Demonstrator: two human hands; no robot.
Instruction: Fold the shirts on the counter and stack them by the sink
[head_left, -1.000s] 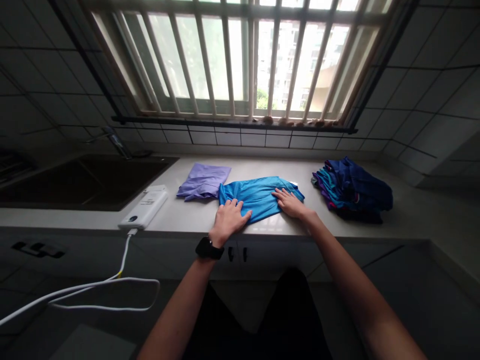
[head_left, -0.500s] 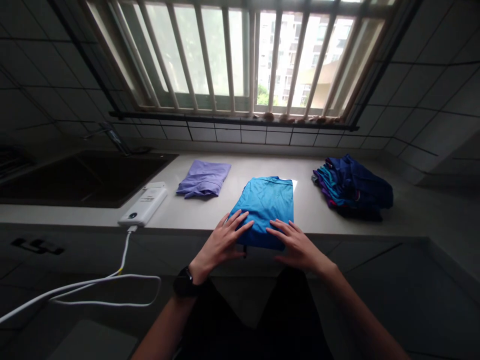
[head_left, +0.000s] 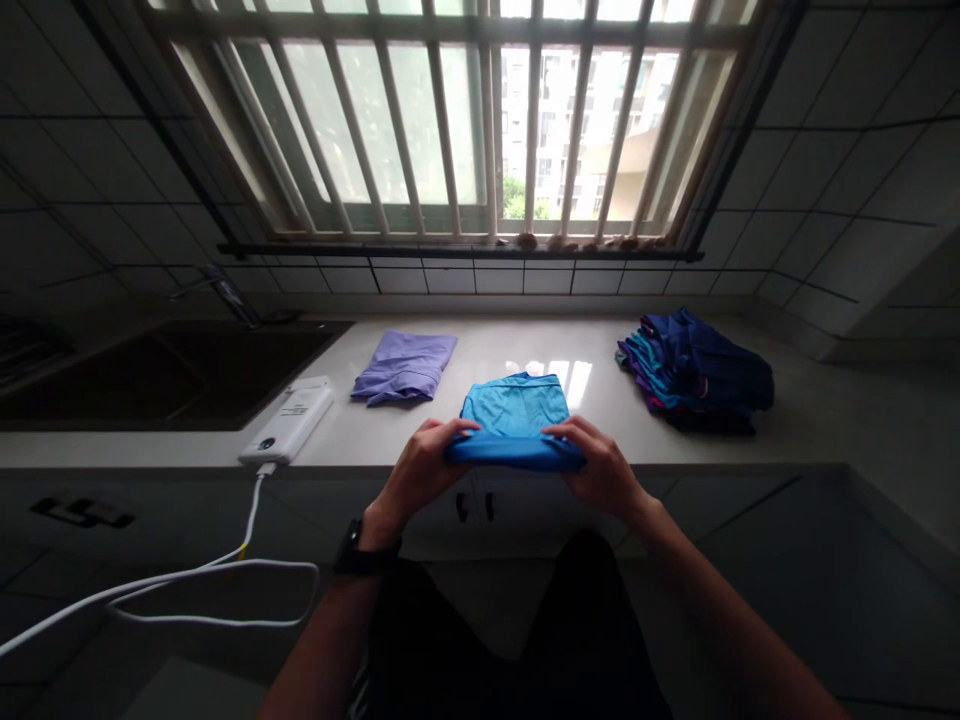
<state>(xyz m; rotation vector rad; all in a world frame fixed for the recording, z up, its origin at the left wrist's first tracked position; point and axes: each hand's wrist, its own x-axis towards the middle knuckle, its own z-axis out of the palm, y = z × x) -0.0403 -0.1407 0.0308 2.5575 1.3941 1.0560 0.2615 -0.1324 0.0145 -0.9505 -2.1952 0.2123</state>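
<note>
A bright blue garment (head_left: 516,405) lies folded on the counter in front of me, its near end lifted and doubled over into a thick darker blue edge. My left hand (head_left: 431,462) grips the left end of that edge, thumb and fingers pinching the cloth. At the right end, my right hand (head_left: 600,462) holds the same edge in a like pinch. A watch is on my left wrist. To the left of the blue cloth rests a folded lavender garment (head_left: 405,367), touched by neither hand.
A pile of dark blue, teal and purple clothes (head_left: 697,370) sits to the right. On the left are a white power bank (head_left: 289,420) with a white cable (head_left: 247,530) hanging off the counter (head_left: 360,440), and a dark sink (head_left: 150,385). A barred window is behind.
My hands, earlier spread flat on the blue garment's near part, have closed on its near end and raised it, folding it back. The cloth now looks shorter.
</note>
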